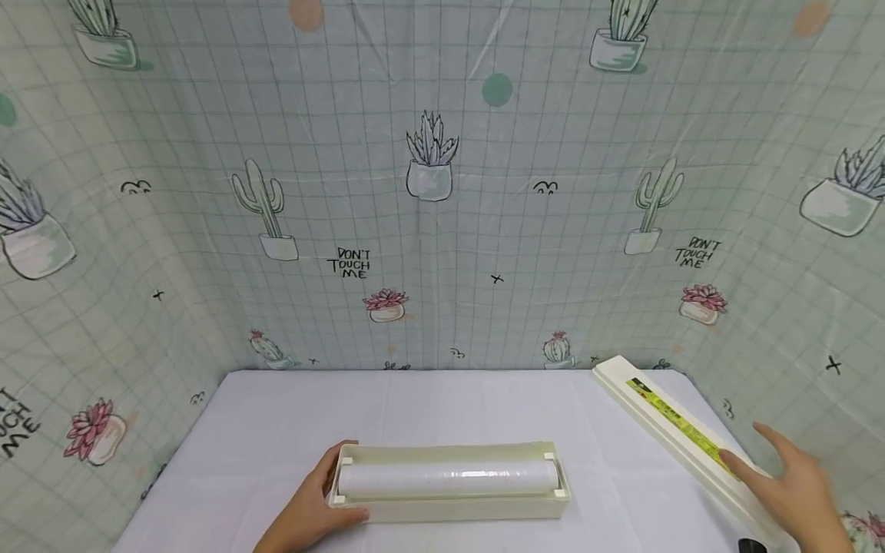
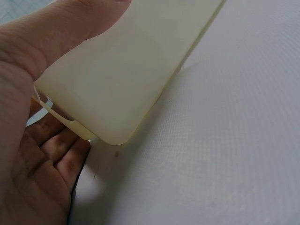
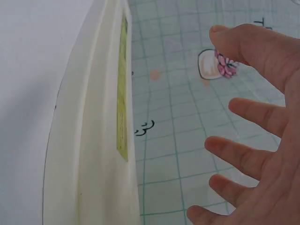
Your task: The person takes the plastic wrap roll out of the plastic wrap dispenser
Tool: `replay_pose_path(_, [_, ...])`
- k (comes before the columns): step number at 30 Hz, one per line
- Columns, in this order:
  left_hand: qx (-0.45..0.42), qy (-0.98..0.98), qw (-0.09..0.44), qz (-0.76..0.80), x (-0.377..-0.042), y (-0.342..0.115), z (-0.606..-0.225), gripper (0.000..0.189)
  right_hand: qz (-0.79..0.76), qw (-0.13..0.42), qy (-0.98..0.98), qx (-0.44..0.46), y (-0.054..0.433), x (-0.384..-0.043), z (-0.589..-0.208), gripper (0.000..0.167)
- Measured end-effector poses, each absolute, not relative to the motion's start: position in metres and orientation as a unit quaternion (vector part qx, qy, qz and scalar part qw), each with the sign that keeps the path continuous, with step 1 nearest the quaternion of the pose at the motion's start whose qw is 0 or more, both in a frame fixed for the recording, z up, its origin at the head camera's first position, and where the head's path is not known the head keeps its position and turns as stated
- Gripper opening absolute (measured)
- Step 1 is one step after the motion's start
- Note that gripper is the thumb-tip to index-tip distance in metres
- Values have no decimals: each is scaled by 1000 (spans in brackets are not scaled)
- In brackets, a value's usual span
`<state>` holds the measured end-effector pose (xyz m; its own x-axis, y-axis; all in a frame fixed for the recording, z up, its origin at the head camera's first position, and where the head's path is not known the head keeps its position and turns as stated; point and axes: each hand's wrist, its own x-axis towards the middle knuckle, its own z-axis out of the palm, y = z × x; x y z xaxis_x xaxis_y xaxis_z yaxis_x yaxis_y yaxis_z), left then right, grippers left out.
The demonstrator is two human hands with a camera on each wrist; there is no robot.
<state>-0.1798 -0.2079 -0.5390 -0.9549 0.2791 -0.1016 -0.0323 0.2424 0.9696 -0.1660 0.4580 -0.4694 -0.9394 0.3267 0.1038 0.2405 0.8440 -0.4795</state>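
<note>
A long cream box (image 1: 456, 509) lies on the table with its top off, and a roll of clear plastic wrap (image 1: 449, 478) sits inside it. My left hand (image 1: 314, 499) grips the box's left end, thumb along the front wall and fingers round the back. In the left wrist view the thumb presses on the smooth cream wall (image 2: 126, 79). To the right, a long cream lid (image 1: 664, 434) with a yellow-green label (image 1: 674, 418) lies slantwise. My right hand (image 1: 795, 484) is beside its near end, fingers spread and apart from it in the right wrist view.
A white cloth (image 1: 415, 407) covers the table. Curtains printed with cacti (image 1: 442, 230) stand behind it and on both sides, and the lid lies close along the right one. A small black object (image 1: 751, 545) shows at the bottom edge near the lid.
</note>
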Motion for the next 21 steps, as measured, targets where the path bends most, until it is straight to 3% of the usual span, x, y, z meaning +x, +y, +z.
replay_pose_path(10, [78, 769, 135, 619, -178, -209, -538, 103, 255, 182, -949, -35, 426, -171, -462, 81])
replay_pose_path(21, [75, 776, 130, 612, -179, -209, -537, 103, 284, 164, -945, -5, 394, -181, -461, 85])
